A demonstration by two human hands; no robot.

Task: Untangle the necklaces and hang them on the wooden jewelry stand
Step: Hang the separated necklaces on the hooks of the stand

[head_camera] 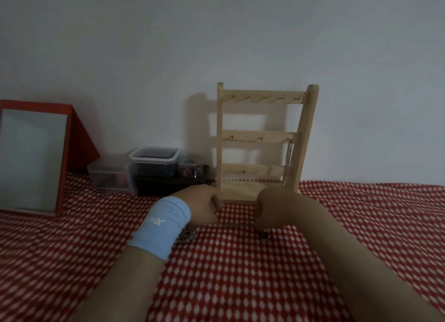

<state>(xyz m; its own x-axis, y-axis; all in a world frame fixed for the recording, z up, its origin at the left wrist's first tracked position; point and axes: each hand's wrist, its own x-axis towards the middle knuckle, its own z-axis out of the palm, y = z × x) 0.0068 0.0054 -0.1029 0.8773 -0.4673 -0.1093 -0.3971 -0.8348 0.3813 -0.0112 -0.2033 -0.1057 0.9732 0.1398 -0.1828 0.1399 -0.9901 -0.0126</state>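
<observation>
Two hands work low over the red patterned cloth [240, 273], just before the stand [261, 138]. The left hand [202, 205], in a blue wristband [160, 227], and the right hand [269, 206] are both curled, a thin chain [231, 224] stretched between them. Tangled necklaces [185, 235] lie beside the left wrist. One chain [289, 158] hangs on the stand's middle bar, right end.
</observation>
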